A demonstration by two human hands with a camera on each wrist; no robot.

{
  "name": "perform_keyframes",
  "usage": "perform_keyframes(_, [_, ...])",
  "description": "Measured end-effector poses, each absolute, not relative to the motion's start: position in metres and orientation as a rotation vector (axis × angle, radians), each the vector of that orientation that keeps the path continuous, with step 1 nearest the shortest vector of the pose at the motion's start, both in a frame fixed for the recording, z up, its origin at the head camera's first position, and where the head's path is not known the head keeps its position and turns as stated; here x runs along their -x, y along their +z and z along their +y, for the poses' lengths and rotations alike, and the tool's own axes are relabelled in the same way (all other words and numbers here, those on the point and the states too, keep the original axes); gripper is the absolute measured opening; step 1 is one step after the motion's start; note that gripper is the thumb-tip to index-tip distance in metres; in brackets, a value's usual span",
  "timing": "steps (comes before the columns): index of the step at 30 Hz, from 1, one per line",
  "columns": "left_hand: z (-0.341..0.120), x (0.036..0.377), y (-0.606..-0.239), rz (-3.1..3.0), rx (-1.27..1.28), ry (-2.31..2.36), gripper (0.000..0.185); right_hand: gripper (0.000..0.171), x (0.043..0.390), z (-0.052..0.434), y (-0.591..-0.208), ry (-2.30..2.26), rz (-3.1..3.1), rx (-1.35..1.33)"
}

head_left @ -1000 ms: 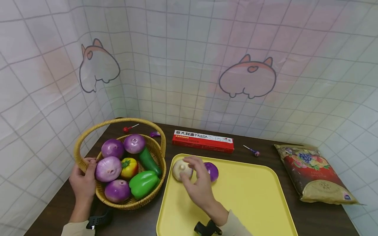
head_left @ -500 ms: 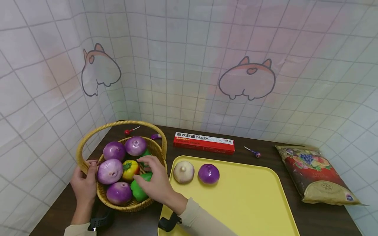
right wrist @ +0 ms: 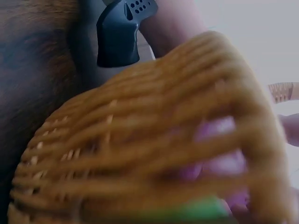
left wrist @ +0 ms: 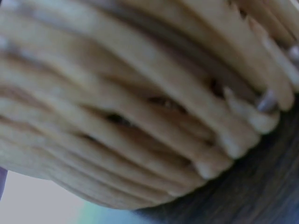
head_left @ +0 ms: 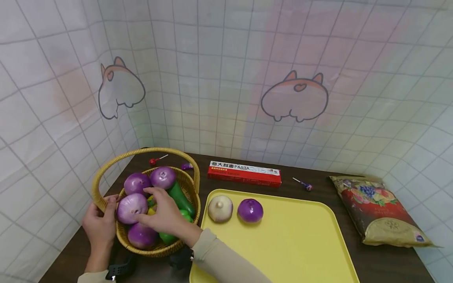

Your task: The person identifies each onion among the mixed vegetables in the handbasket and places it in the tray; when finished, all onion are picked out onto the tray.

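Observation:
A wicker basket [head_left: 159,248] with a hoop handle stands at the table's left and holds several purple onions, a green cucumber [head_left: 179,197] and a green pepper [head_left: 169,237]. My left hand [head_left: 100,221] grips the basket's left rim. My right hand [head_left: 161,214] reaches into the basket over a yellow pepper, its thumb and fingers curled round the right side of a pale purple onion [head_left: 129,208]. The left wrist view shows only the basket's weave [left wrist: 140,116] up close. In the right wrist view the basket wall [right wrist: 140,140] fills the frame, with a purple onion [right wrist: 219,158] behind it.
A yellow tray [head_left: 301,236] to the right of the basket carries a white onion [head_left: 220,208] and a purple onion [head_left: 250,210]. Behind it lie a red pasta box [head_left: 244,173] and two lollipops [head_left: 304,184]. A printed bag [head_left: 375,210] lies at the right. Tiled walls enclose the back and left.
My right hand left the white onion on the tray, crossed to the basket, and moved from the green pepper onto the pale purple onion. The left hand stayed on the rim.

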State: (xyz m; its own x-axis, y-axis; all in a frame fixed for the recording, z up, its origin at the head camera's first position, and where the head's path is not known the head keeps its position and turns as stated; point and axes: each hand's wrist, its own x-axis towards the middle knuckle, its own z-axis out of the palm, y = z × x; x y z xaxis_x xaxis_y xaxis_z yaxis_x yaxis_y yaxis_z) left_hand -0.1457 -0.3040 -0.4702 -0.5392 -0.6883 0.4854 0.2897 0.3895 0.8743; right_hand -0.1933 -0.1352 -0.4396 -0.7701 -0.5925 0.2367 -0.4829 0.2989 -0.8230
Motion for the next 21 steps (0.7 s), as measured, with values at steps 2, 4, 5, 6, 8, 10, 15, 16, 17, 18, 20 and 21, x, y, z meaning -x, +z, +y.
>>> perform_keyframes(2, [-0.305, 0.146, -0.473, -1.721, -0.346, -1.303, 0.023, 0.072, 0.192, -0.141, -0.44, -1.428, 2.46, 1.035])
perform_keyframes(4, [-0.309, 0.149, -0.478, -1.717, -0.331, -1.298, 0.022, 0.074, 0.191, -0.145, -0.44, -1.395, 2.47, 1.059])
perform_keyframes(5, [-0.311, 0.15, -0.482, -1.718, -0.324, -1.291, 0.022, 0.076, 0.19, -0.147, -0.44, -1.378, 2.471, 1.068])
perform_keyframes(6, [-0.313, 0.152, -0.485, -1.715, -0.315, -1.282, 0.021, 0.077, 0.189, -0.149, -0.44, -1.357, 2.477, 1.079])
perform_keyframes(8, [-0.316, 0.154, -0.488, -1.719, -0.304, -1.257, 0.02, 0.079, 0.188, -0.151, -0.44, -1.301, 2.501, 1.104])
perform_keyframes(10, [-0.317, 0.155, -0.49, -1.731, -0.3, -1.232, 0.02, 0.081, 0.187, -0.153, -0.44, -1.27, 2.511, 1.113])
perform_keyframes(15, [-0.317, 0.153, -0.49, -1.732, -0.273, -1.238, 0.026, 0.082, 0.187, -0.157, -0.441, -1.25, 2.525, 1.121])
perform_keyframes(16, [-0.317, 0.153, -0.49, -1.723, -0.257, -1.254, 0.027, 0.083, 0.188, -0.157, -0.441, -1.25, 2.52, 1.121])
perform_keyframes(17, [-0.317, 0.152, -0.49, -1.71, -0.239, -1.276, 0.029, 0.083, 0.188, -0.158, -0.441, -1.244, 2.518, 1.124])
perform_keyframes(18, [-0.317, 0.152, -0.491, -1.698, -0.219, -1.301, 0.031, 0.084, 0.188, -0.159, -0.441, -1.235, 2.515, 1.126])
perform_keyframes(20, [-0.317, 0.151, -0.492, -1.674, -0.178, -1.348, 0.034, 0.084, 0.188, -0.16, -0.442, -1.228, 2.516, 1.125])
perform_keyframes(21, [-0.317, 0.151, -0.493, -1.665, -0.16, -1.369, 0.034, 0.084, 0.188, -0.161, -0.442, -1.229, 2.519, 1.124])
